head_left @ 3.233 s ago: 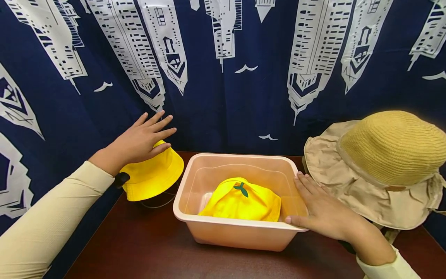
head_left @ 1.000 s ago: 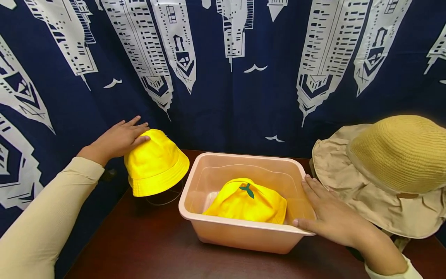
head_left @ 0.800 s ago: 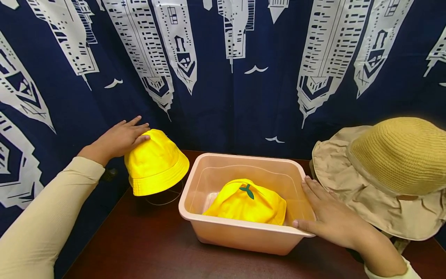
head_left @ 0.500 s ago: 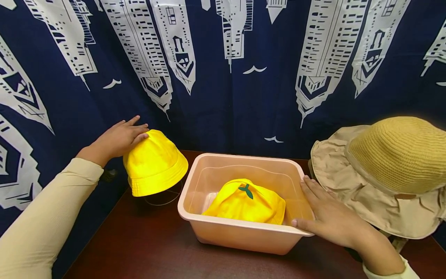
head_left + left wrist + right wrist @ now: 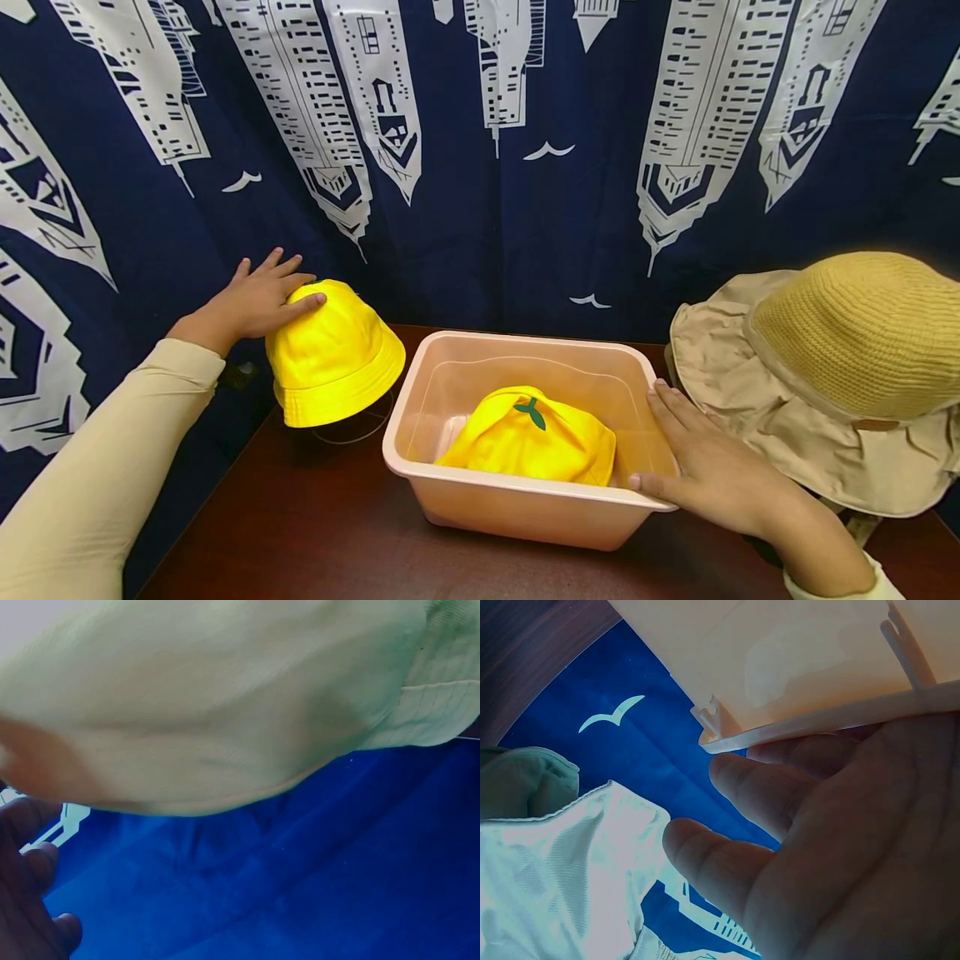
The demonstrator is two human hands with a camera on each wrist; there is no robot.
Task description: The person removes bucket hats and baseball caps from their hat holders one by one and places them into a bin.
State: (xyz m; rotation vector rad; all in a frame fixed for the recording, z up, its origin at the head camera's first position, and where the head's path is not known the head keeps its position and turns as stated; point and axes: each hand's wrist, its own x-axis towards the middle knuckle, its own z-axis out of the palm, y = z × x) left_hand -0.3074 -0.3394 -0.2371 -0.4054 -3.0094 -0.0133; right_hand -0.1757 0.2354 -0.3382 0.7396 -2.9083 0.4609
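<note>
My left hand [image 5: 251, 307] rests on the upper left side of a yellow bucket hat [image 5: 337, 354], fingers spread and thumb lying along the crown. That hat sits over a thin wire ring [image 5: 360, 429] on the table. In the left wrist view the hat fills the upper part, with fingertips [image 5: 43, 862] at the lower left edge. My right hand [image 5: 716, 471] lies along the right rim of a pale pink plastic tub [image 5: 525, 512], fingers straight. Its fingers [image 5: 761, 791] show below the rim in the right wrist view. Inside the tub sits a second yellow hat [image 5: 536, 442] with a green sprout on top.
At the right stands a wide-brimmed beige hat [image 5: 817, 442] with a straw-coloured knit crown, close beside my right hand. A dark blue cloth [image 5: 480, 225] with white building prints hangs behind the dark wooden table [image 5: 300, 533].
My left hand moved from over the yellow hat to its left side, and the hat came more upright. Just now its fingers have spread wider. The right hand stays on the tub.
</note>
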